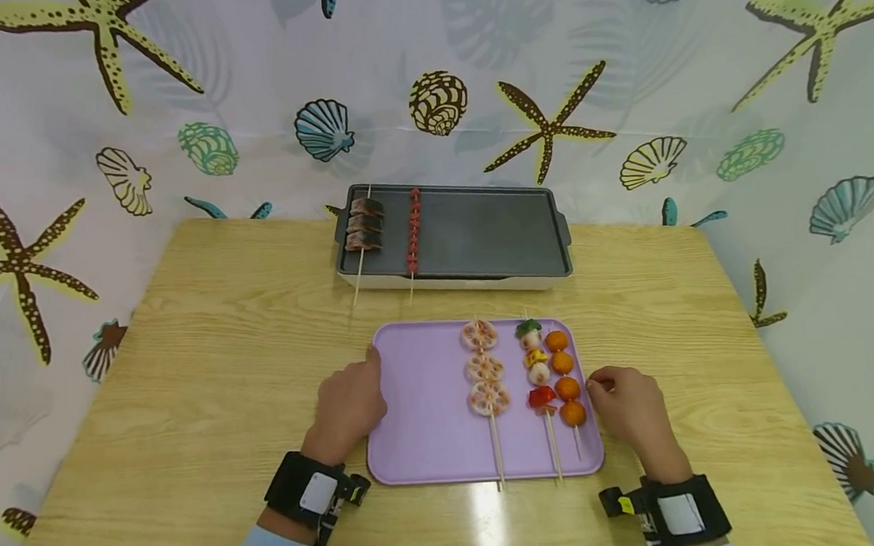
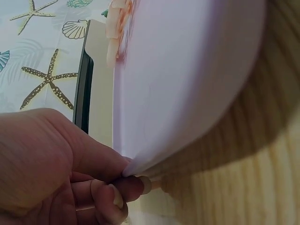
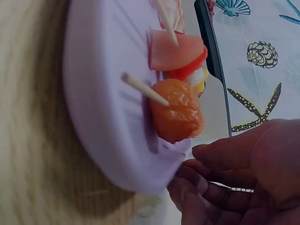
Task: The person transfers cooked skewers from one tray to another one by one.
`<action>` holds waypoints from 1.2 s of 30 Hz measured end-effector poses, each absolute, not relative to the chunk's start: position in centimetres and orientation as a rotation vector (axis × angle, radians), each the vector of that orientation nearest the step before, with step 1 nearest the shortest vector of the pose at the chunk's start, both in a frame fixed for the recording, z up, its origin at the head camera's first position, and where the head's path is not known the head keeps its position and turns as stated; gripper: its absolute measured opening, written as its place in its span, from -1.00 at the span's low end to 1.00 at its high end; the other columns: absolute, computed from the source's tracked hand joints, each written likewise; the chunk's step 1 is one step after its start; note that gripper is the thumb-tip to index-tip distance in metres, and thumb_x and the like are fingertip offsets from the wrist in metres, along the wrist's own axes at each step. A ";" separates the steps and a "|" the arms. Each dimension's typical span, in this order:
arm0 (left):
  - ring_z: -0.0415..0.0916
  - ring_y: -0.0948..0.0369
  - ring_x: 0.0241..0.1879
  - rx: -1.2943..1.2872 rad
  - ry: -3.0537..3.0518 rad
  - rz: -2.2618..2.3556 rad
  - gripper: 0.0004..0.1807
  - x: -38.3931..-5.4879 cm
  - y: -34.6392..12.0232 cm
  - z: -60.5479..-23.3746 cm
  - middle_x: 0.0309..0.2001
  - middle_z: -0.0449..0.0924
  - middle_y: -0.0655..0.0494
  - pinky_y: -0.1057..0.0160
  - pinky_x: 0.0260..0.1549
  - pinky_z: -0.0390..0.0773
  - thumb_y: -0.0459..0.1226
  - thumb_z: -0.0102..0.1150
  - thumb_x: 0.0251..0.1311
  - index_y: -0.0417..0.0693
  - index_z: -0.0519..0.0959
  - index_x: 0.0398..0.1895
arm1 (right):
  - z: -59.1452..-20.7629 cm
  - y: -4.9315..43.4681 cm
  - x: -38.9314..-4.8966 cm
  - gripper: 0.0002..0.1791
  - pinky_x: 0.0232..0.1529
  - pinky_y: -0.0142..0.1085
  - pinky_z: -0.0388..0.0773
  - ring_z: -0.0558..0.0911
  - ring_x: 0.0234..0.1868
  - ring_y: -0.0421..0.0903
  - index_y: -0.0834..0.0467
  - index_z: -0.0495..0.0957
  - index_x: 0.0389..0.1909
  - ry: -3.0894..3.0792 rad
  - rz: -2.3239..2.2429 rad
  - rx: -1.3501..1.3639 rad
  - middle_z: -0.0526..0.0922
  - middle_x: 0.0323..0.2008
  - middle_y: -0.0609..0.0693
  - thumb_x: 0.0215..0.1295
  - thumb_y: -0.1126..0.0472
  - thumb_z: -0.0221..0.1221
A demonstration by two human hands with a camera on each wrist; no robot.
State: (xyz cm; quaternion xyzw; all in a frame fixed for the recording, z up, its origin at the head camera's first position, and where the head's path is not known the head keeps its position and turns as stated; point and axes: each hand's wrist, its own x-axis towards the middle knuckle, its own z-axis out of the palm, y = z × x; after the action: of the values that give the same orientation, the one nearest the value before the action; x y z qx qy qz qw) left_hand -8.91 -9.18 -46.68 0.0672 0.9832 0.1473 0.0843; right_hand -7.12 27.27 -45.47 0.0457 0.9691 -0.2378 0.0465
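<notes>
A lilac tray (image 1: 423, 407) lies on the table in the head view. My left hand (image 1: 350, 399) pinches its left rim; the left wrist view shows thumb (image 2: 101, 159) above the edge and fingers beneath. At the opposite rim, my right hand (image 1: 629, 403) grips the edge between thumb and curled fingers, beside the orange balls. Three skewers lie on the tray's right half: lotus root slices (image 1: 484, 369), mixed vegetables (image 1: 537, 363) with a red piece, and orange balls (image 1: 567, 389). Close up in the right wrist view, an orange ball (image 3: 177, 112) sits near my right fingertips.
Behind the tray stands a dark grill plate (image 1: 487, 232) with a pale base. On its left side lie a skewer of dark-skinned slices (image 1: 363, 225) and a thin red skewer (image 1: 414, 233), sticks overhanging the front. A shell-patterned cloth (image 1: 386, 51) hangs behind the wooden table (image 1: 211, 387).
</notes>
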 end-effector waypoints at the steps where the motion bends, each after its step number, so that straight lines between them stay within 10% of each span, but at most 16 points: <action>1: 0.40 0.15 -0.68 0.200 2.929 0.435 -0.37 -9.0 -9.1 -46.7 -0.57 0.50 -0.05 0.21 -0.78 0.31 -0.39 0.17 0.18 -0.43 0.32 0.34 | -45.7 27.2 -7.1 -0.75 -0.43 -0.22 0.47 0.56 -0.45 -0.04 0.35 0.68 -0.20 2.951 -0.725 0.133 0.69 -0.41 0.11 0.31 0.24 0.16; 25: 0.41 0.12 -0.65 0.200 2.897 0.348 -0.36 -10.8 -10.4 -46.4 -0.52 0.52 -0.08 0.19 -0.76 0.34 -0.37 0.13 0.20 -0.41 0.29 0.36 | -46.4 26.0 -8.5 -0.82 -0.47 -0.26 0.50 0.56 -0.49 -0.05 0.33 0.72 -0.31 2.930 -0.810 0.141 0.69 -0.44 0.13 0.25 0.27 0.24; 32: 0.40 0.16 -0.68 0.279 2.952 0.345 -0.74 -12.8 -9.8 -43.5 -0.58 0.51 -0.03 0.23 -0.77 0.33 -0.33 0.06 0.27 -0.29 0.60 -0.07 | -46.4 26.3 -8.4 -0.78 -0.50 -0.30 0.45 0.54 -0.49 -0.07 0.34 0.70 -0.25 2.857 -0.860 0.222 0.66 -0.46 0.09 0.29 0.25 0.22; 36: 0.33 0.19 -0.70 0.320 2.990 0.709 -0.67 -14.6 -8.7 -41.6 -0.61 0.51 -0.02 0.26 -0.72 0.28 -0.35 0.02 0.30 -0.28 0.62 0.05 | -46.6 26.3 -8.2 -0.78 -0.48 -0.30 0.46 0.53 -0.47 -0.06 0.34 0.69 -0.22 2.839 -0.891 0.251 0.66 -0.44 0.11 0.30 0.24 0.21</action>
State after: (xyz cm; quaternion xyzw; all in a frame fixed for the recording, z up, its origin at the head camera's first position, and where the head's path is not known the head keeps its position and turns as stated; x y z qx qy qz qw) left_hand -14.65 -8.75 -41.60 0.1035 0.9675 0.2294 0.0261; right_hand -8.23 26.27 -46.65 0.0838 0.9479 -0.2974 0.0776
